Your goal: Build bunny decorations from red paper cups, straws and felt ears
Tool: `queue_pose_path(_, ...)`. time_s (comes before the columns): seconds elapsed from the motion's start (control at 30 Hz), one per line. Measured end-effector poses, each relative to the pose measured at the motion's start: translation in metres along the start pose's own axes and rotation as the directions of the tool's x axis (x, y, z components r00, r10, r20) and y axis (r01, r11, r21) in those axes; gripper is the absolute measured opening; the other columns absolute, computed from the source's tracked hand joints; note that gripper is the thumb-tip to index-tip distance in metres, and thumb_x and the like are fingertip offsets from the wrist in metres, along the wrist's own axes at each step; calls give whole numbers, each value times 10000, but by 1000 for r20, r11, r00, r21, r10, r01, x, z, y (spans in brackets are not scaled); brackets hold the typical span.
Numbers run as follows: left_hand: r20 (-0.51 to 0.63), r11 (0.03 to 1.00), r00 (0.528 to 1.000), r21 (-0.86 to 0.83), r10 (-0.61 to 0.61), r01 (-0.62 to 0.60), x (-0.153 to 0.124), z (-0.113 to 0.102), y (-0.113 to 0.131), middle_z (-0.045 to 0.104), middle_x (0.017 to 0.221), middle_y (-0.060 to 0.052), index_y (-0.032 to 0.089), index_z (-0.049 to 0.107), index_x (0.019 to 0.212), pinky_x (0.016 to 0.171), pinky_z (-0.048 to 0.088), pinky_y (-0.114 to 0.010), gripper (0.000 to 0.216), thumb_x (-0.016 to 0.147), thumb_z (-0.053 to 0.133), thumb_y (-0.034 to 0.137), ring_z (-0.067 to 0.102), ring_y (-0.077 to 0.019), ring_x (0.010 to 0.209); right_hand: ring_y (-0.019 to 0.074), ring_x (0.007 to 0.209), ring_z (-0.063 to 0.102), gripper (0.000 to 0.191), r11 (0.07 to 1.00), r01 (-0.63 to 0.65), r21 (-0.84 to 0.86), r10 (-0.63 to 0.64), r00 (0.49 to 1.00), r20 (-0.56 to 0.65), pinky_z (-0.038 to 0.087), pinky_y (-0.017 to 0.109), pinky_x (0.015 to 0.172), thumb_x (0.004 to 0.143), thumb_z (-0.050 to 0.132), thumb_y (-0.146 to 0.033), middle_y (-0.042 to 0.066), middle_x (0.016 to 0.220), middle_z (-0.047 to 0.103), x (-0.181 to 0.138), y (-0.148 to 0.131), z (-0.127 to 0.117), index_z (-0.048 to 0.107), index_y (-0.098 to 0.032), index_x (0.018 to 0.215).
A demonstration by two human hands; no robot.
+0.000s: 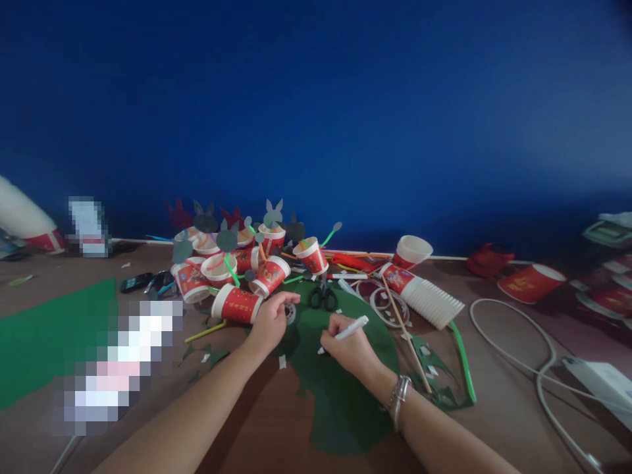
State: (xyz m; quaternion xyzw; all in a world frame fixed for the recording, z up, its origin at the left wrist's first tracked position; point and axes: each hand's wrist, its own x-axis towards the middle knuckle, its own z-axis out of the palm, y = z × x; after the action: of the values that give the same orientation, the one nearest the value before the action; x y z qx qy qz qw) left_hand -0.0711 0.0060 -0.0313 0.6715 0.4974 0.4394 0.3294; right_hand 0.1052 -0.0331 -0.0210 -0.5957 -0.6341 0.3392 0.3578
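Note:
My right hand (351,347) is closed around a white marker pen (356,326), its tip low over a dark green sheet (355,408) with an uneven cut edge. My left hand (269,324) is at the sheet's left side, fingers stretched out. Close by it are a small ring-shaped roll (291,313), partly hidden, and a red paper cup (237,305) lying on its side. Black-handled scissors (323,298) rest on the green sheet beyond both hands.
Several red cups with paper rabbit heads (273,214) crowd the back left. To the right lie a stack of cups (419,296), a thin wooden stick (405,332), a green pipe cleaner (463,362) and a white cable (543,375). A bright green sheet (54,329) is far left.

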Motion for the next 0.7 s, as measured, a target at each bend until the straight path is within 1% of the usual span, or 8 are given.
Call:
queue_pose_path(0.17,-2,1000,1000,-4,-2,2,0,1,-1,711,947,-63,149,635,943,866,497,-285,409,720,331,-9,655,-144,908,96,429,360,231,1000,-25,-10,25,999,42,245,215,415,640,507,-208,-63,420,388,-1,-1,0,331,-225,492)
queue_pose_path(0.37,-4,1000,1000,-4,-1,1,0,1,-2,709,949,-62,152,635,938,875,491,-286,395,730,334,2,653,-139,909,104,429,407,273,1000,-17,-9,17,999,49,280,218,431,677,555,-233,-51,409,451,-2,-4,0,352,-224,495)
queue_pose_path(0.43,-6,1000,1000,-2,-1,1,0,1,-2,710,947,-62,153,637,939,870,493,-288,394,730,336,7,654,-142,911,103,423,422,284,998,-26,56,24,999,37,305,216,438,702,571,-260,-48,409,476,-1,-5,-1,369,-223,507)
queue_pose_path(0.57,-9,1000,1000,4,4,-4,0,1,-2,713,939,-65,150,643,934,854,500,-290,392,726,338,16,655,-150,906,92,396,416,282,960,-40,278,46,999,-14,316,208,432,771,554,-344,-51,402,494,-3,-9,-4,398,-221,571)
queue_pose_path(0.63,-10,1000,1000,6,9,-9,0,0,-2,714,938,-62,153,645,931,852,501,-292,390,720,346,18,653,-151,901,84,396,396,252,945,-35,325,29,999,24,293,199,416,757,566,-320,-66,415,471,-5,-11,-4,401,-220,595)
queue_pose_path(0.7,-12,1000,1000,7,14,-13,0,0,-2,714,938,-59,156,645,936,853,500,-296,392,713,355,18,651,-153,899,79,416,382,217,945,-28,326,-5,995,100,274,191,408,716,590,-271,-76,451,447,-7,-13,-3,410,-216,608)
